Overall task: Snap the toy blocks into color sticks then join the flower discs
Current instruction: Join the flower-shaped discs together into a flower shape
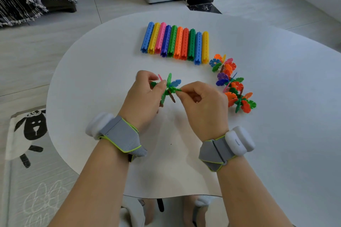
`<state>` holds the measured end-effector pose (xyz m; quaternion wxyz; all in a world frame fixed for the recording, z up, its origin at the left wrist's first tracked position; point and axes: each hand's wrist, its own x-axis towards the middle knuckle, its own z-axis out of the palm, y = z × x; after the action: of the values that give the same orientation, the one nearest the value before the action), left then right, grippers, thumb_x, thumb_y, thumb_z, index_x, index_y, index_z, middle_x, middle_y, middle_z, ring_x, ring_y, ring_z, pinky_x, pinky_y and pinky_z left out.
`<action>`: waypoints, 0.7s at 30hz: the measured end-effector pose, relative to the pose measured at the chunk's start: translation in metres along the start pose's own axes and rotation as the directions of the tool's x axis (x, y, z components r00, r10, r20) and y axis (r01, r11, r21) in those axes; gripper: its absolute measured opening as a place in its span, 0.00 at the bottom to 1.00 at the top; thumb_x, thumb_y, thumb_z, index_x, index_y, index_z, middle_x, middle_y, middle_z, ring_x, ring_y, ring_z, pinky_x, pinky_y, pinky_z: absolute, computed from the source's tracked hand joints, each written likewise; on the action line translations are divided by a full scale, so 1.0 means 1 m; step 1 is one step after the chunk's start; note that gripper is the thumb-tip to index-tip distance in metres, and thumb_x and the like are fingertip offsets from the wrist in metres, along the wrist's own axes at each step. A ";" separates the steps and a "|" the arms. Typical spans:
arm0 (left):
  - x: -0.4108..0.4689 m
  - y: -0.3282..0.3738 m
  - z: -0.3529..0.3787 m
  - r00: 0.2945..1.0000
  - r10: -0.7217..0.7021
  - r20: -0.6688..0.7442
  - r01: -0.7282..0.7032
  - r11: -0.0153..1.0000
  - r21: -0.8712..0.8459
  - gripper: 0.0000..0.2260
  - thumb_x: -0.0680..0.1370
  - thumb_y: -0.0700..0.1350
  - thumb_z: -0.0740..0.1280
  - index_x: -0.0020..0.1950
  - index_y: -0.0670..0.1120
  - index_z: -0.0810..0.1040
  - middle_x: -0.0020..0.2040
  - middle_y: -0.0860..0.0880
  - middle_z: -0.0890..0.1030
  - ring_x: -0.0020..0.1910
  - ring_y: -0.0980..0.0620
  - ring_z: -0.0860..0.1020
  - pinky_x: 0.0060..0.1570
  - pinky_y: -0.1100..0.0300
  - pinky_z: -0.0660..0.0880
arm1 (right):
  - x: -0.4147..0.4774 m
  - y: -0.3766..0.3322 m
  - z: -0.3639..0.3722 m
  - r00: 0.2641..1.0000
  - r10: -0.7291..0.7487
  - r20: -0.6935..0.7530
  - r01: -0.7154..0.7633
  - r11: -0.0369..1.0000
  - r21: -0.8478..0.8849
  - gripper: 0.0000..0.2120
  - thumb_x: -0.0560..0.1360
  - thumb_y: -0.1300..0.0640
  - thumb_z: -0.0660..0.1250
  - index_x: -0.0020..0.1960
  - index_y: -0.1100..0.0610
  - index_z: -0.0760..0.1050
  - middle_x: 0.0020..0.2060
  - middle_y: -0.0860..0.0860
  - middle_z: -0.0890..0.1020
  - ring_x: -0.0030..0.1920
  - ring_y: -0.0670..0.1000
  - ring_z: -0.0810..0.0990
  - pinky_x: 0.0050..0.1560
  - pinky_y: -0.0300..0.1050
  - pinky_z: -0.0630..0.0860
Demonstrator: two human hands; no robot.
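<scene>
Left hand (145, 96) is above the white table (96, 83), thumb and forefinger pinched narrow on the left side of a small flower-disc cluster (168, 87). Rest of fingers curled under. Grey wrist strap (120, 134) w/ white pod on that arm.

Cluster sits between the two grips, held up off the table: green discs mainly, one blue disc at upper right, a pink edge sticking up by the left thumb, brownish disc edges below. Discs slot into each other at angles.

Right hand (201, 101) meets it from the other side, thumb and forefinger closed tight on a green disc (177, 89) at the cluster's right edge; that disc touches the cluster, can't tell if fully seated. Other fingers folded into palm. Same kind of strap (219, 153) w/ white pod on right wrist.

Beyond the grips, farther up the table: row of ten colour sticks (175, 43) lying side by side, touching — blue, yellow, pink, dark blue, green, orange, red-orange, green, blue, yellow.

Right of the right-hand grip, well apart from it: a chain of joined flower discs (233, 83) lying on the table, orange, purple, green, pink, blue mixed, running from near the last yellow stick down toward the near edge.
</scene>
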<state>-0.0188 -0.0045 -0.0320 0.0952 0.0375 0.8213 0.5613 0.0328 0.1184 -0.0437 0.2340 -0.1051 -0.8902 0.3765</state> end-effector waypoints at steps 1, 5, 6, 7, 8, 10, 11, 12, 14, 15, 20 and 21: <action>0.001 -0.001 0.001 1.000 0.018 0.004 -0.018 1.000 0.025 0.07 0.80 0.48 0.60 0.56 0.48 0.68 0.50 0.50 0.73 0.35 0.53 0.77 0.35 0.59 0.76 | 0.001 0.000 0.001 0.999 0.046 0.019 -0.046 0.999 0.002 0.02 0.73 0.58 0.72 0.45 0.55 0.82 0.36 0.46 0.82 0.36 0.45 0.79 0.42 0.41 0.79; 0.003 -0.001 0.008 0.998 0.052 0.022 -0.053 0.997 0.052 0.14 0.80 0.45 0.60 0.66 0.47 0.69 0.59 0.51 0.66 0.40 0.56 0.79 0.39 0.67 0.79 | 0.007 0.001 0.001 0.984 0.177 0.010 -0.177 0.984 -0.013 0.04 0.74 0.59 0.68 0.47 0.55 0.81 0.36 0.44 0.81 0.35 0.48 0.82 0.44 0.43 0.79; 0.004 0.000 0.009 0.998 0.062 0.024 -0.064 0.996 0.057 0.16 0.80 0.44 0.60 0.68 0.47 0.68 0.59 0.51 0.65 0.41 0.56 0.79 0.40 0.67 0.78 | 0.008 0.002 0.001 0.980 0.201 0.010 -0.201 0.979 -0.014 0.04 0.75 0.59 0.67 0.48 0.55 0.81 0.37 0.45 0.82 0.34 0.48 0.82 0.44 0.42 0.79; 0.005 0.000 0.010 0.997 0.075 0.024 -0.077 0.994 0.074 0.16 0.80 0.43 0.60 0.68 0.47 0.68 0.60 0.50 0.67 0.43 0.55 0.79 0.43 0.66 0.78 | 0.008 0.003 0.001 0.975 0.222 0.013 -0.221 0.975 -0.021 0.04 0.76 0.59 0.66 0.48 0.55 0.80 0.38 0.46 0.83 0.32 0.48 0.82 0.43 0.42 0.79; 0.006 0.001 0.011 0.996 0.086 0.025 -0.088 0.992 0.095 0.17 0.80 0.42 0.60 0.68 0.47 0.68 0.59 0.49 0.70 0.44 0.52 0.79 0.46 0.62 0.79 | 0.009 0.003 0.002 0.971 0.237 0.013 -0.237 0.971 -0.032 0.05 0.76 0.59 0.65 0.48 0.55 0.80 0.39 0.47 0.83 0.32 0.48 0.82 0.44 0.42 0.79; 0.009 0.002 0.013 0.994 0.102 0.032 -0.106 0.985 0.133 0.17 0.79 0.41 0.61 0.68 0.47 0.69 0.58 0.49 0.74 0.48 0.49 0.78 0.53 0.52 0.77 | 0.011 0.005 0.004 0.965 0.261 0.002 -0.260 0.964 -0.057 0.08 0.77 0.59 0.63 0.50 0.55 0.80 0.41 0.48 0.84 0.36 0.51 0.83 0.48 0.46 0.79; 0.010 0.002 0.015 0.993 0.112 0.037 -0.116 0.981 0.155 0.17 0.78 0.40 0.61 0.67 0.47 0.70 0.57 0.49 0.75 0.50 0.48 0.78 0.55 0.50 0.76 | 0.012 0.005 0.006 0.962 0.274 0.005 -0.273 0.960 -0.070 0.09 0.77 0.59 0.62 0.52 0.55 0.81 0.43 0.49 0.85 0.39 0.53 0.83 0.51 0.49 0.78; 0.010 0.002 0.016 0.991 0.126 0.042 -0.131 0.975 0.179 0.17 0.78 0.40 0.62 0.67 0.47 0.70 0.57 0.49 0.76 0.50 0.49 0.77 0.56 0.51 0.75 | 0.013 0.006 0.006 0.959 0.284 0.016 -0.281 0.956 -0.086 0.11 0.77 0.59 0.61 0.55 0.55 0.81 0.45 0.50 0.85 0.41 0.55 0.83 0.53 0.50 0.77; 0.011 0.002 0.019 0.986 0.156 0.056 -0.165 0.956 0.242 0.17 0.78 0.40 0.62 0.67 0.47 0.71 0.57 0.49 0.77 0.50 0.50 0.76 0.56 0.56 0.73 | 0.015 0.007 0.006 0.951 0.306 0.046 -0.298 0.946 -0.127 0.14 0.78 0.57 0.60 0.61 0.55 0.78 0.49 0.51 0.85 0.46 0.55 0.83 0.57 0.50 0.76; 0.011 0.002 0.019 0.985 0.164 0.062 -0.175 0.945 0.275 0.17 0.78 0.40 0.62 0.67 0.48 0.71 0.57 0.49 0.76 0.51 0.50 0.76 0.55 0.60 0.71 | 0.016 0.007 0.004 0.947 0.317 0.053 -0.307 0.941 -0.142 0.15 0.78 0.57 0.60 0.63 0.54 0.76 0.51 0.51 0.84 0.49 0.55 0.82 0.59 0.49 0.75; 0.013 0.004 0.020 0.984 0.157 0.089 -0.177 0.940 0.292 0.17 0.78 0.41 0.62 0.68 0.49 0.70 0.59 0.51 0.77 0.46 0.55 0.72 0.51 0.66 0.67 | 0.015 0.012 -0.006 0.963 0.270 0.019 -0.257 0.935 -0.244 0.15 0.79 0.56 0.60 0.65 0.53 0.75 0.52 0.50 0.83 0.53 0.50 0.79 0.52 0.36 0.67; 0.012 0.004 0.021 0.983 0.154 0.098 -0.176 0.941 0.287 0.18 0.78 0.41 0.62 0.68 0.49 0.70 0.59 0.52 0.77 0.46 0.55 0.71 0.51 0.67 0.66 | 0.014 0.012 -0.008 0.971 0.238 -0.005 -0.232 0.941 -0.246 0.14 0.79 0.57 0.60 0.62 0.53 0.77 0.52 0.50 0.83 0.52 0.50 0.79 0.50 0.36 0.67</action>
<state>-0.0267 0.0188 -0.0369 0.0715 0.1409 0.8855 0.4369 0.0243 0.1364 -0.0427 0.1617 -0.2337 -0.9138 0.2903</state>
